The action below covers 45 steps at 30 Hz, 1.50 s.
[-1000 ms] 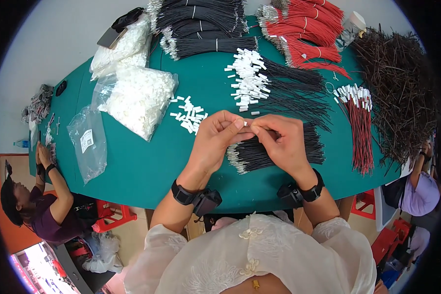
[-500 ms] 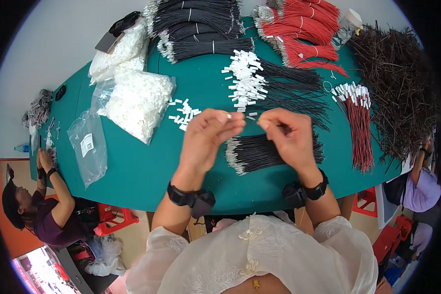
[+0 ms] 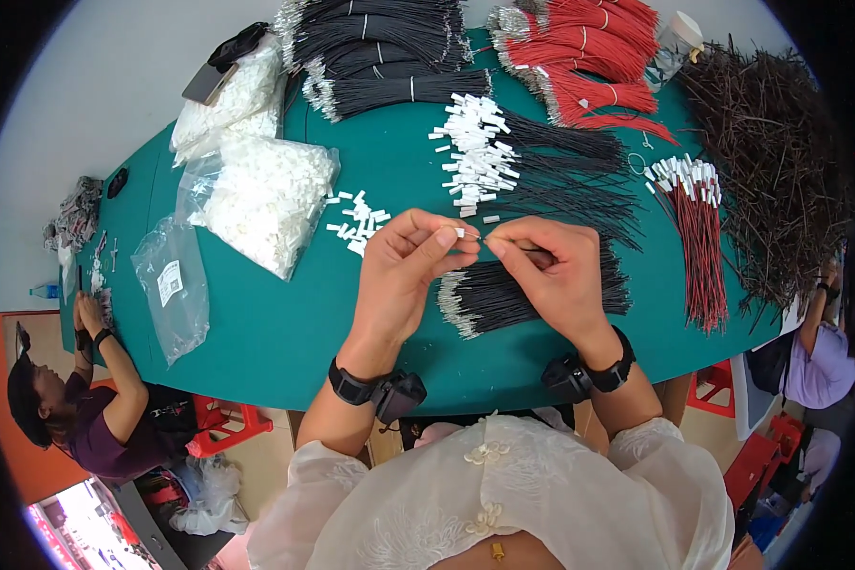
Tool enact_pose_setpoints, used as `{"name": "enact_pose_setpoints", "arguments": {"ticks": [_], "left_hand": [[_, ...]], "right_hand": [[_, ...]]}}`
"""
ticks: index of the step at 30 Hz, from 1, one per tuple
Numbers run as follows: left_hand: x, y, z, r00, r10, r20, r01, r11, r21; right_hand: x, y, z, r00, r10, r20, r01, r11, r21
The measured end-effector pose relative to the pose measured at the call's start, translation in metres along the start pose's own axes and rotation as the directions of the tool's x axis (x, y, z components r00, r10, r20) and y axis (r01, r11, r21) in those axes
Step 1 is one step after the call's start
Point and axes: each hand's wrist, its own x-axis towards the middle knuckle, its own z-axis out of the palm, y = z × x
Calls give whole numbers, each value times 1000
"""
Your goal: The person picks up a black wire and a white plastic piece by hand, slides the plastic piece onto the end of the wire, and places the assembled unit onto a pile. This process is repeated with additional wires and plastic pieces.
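Note:
Between the thumb and fingers of my left hand (image 3: 399, 271) is a small white connector housing (image 3: 461, 233). My right hand (image 3: 560, 271) pinches a thin wire, its tip (image 3: 480, 238) pointing at the housing; whether it has entered, I cannot tell. Most of that wire is hidden by the right fingers. Under my right hand lies a bunch of black wires (image 3: 503, 304) with bare metal terminals at the left. Beyond my hands, a pile of black wires with white housings (image 3: 475, 157) spreads out. Loose white housings (image 3: 359, 223) are scattered by my left hand.
Clear bags of white housings (image 3: 266, 204) and a flat plastic bag (image 3: 173, 290) lie left. Black bundles (image 3: 399, 90) and red bundles (image 3: 589, 57) fill the back. Red wires with housings (image 3: 698, 256) and a dark wire heap (image 3: 769, 161) are right. People sit at both sides.
My right hand has moved slightly left, bringing the wire tip up to the housing. The left fingers have shifted so more of the housing shows.

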Motion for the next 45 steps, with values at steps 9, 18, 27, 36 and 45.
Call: {"name": "enact_pose_setpoints", "arguments": {"ticks": [9, 18, 27, 36, 45], "left_hand": [[1, -1, -1, 1000, 6, 5, -6, 1000, -5], [1, -3, -3, 998, -45, 39, 46, 998, -31], [1, -4, -5, 997, -57, 43, 59, 998, -39], [0, -11, 1, 998, -50, 29, 49, 998, 37], [-2, -22, 6, 999, -34, -29, 32, 999, -42]], "right_hand": [[-1, 1, 1, 997, -70, -30, 69, 997, -34], [-1, 0, 0, 996, -87, -14, 87, 995, -41], [0, 1, -1, 999, -51, 3, 51, 998, -25], [-2, 5, 6, 997, -70, -11, 69, 997, -43], [-3, 12, 10, 991, -132, -32, 128, 987, -102]]}}
